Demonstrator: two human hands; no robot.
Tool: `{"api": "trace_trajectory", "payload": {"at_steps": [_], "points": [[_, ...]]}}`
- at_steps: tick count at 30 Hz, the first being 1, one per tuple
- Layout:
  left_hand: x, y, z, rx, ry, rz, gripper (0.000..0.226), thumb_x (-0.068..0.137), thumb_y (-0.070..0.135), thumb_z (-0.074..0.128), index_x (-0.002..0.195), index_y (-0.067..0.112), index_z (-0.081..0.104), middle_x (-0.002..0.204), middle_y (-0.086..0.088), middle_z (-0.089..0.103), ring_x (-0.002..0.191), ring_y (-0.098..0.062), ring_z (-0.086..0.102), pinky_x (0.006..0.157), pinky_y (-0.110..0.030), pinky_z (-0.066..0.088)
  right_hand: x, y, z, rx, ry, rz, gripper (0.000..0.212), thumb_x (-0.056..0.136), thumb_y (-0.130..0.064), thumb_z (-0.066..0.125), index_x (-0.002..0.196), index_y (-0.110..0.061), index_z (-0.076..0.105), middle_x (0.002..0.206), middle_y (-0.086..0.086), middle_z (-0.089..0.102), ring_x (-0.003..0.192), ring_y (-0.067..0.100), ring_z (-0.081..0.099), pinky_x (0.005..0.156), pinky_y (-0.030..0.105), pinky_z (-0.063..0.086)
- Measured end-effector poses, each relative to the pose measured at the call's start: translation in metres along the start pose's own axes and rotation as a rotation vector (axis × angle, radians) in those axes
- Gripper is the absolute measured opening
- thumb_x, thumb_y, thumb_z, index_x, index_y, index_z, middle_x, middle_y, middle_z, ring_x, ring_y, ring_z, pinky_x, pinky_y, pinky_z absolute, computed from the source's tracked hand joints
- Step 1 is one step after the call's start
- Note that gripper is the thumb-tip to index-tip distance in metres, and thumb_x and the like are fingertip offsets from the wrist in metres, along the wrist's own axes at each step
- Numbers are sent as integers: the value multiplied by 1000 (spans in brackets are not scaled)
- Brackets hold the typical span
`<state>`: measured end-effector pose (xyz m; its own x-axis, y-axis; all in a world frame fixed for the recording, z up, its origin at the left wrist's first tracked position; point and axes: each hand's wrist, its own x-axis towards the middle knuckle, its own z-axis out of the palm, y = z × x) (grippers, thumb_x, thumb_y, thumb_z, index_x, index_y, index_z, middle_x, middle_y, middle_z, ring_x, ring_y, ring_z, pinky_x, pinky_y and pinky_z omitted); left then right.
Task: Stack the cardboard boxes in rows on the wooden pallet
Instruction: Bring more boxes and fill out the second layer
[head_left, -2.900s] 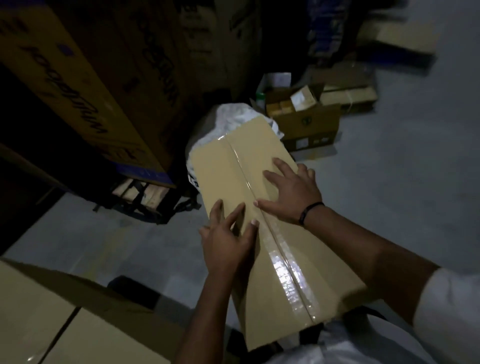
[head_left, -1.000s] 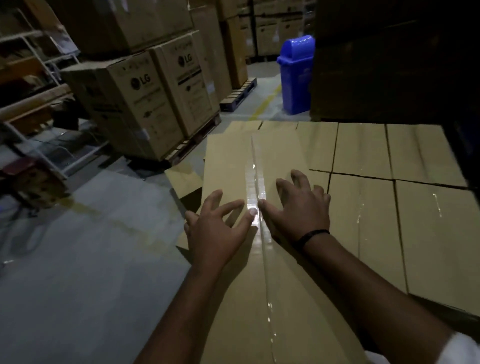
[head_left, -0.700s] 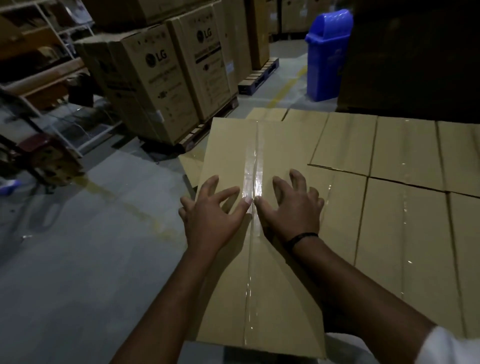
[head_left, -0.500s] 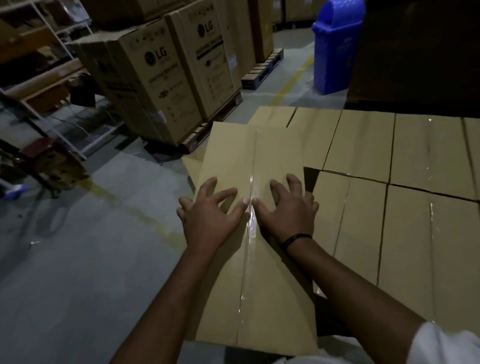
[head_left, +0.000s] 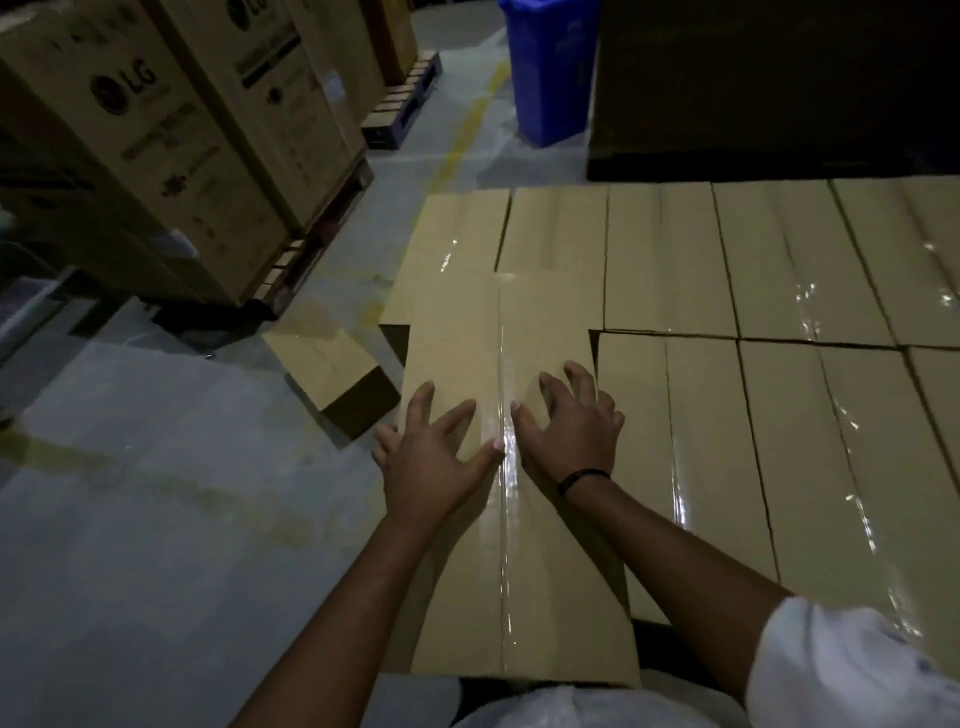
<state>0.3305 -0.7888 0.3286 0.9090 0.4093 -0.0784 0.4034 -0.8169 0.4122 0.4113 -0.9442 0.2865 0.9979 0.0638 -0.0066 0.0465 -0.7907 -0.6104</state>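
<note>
A long taped cardboard box (head_left: 467, 338) lies flat in front of me at the left end of the stacked boxes (head_left: 779, 364), its far end overlapping the back row. My left hand (head_left: 431, 457) lies on its top left of the tape seam, fingers spread and straight. On the other side of the seam my right hand (head_left: 571, 426) presses down with bent fingertips. The box's near end sits against my body. The wooden pallet under the stack is hidden.
A small brown box (head_left: 337, 374) lies on the grey floor left of the stack. Tall LG cartons (head_left: 156, 130) on pallets stand at the far left. A blue bin (head_left: 550, 67) and a dark large block (head_left: 769, 88) stand behind the stack.
I turned from a dark corner to the stack, carrying the box under both hands. In the last second the box came down and forward alongside the stacked rows.
</note>
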Motion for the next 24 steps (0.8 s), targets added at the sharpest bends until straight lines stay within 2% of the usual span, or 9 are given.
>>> {"api": "trace_trajectory", "payload": {"at_steps": [9,13,18,24], "points": [[65,-66,42,-19,-253,149,75,77,81,58,146,54,46,167,21,7,136,-34,21,110,-51,29,17,3,65,64,62,273,56,86,-64,59,131,-33,62,153,-6,38,135,28,39,111,50,30],[76,-92,68,-14,-323,196,76,78,85,51,147,56,41,167,24,2,135,-36,23,110,-57,36,19,15,84,78,45,301,53,85,-64,62,129,-33,63,152,-6,38,133,29,39,110,47,28],[89,-105,91,4,-425,254,78,79,83,54,150,55,37,168,23,-2,145,-44,14,113,-62,34,27,32,101,67,11,317,56,85,-64,63,132,-34,61,154,-5,36,135,29,39,111,47,27],[101,-102,109,-6,-490,291,80,79,80,60,151,55,35,167,22,-10,144,-42,15,110,-56,37,40,49,109,14,0,310,60,84,-65,62,135,-35,59,157,-4,33,137,31,38,109,46,28]]}}
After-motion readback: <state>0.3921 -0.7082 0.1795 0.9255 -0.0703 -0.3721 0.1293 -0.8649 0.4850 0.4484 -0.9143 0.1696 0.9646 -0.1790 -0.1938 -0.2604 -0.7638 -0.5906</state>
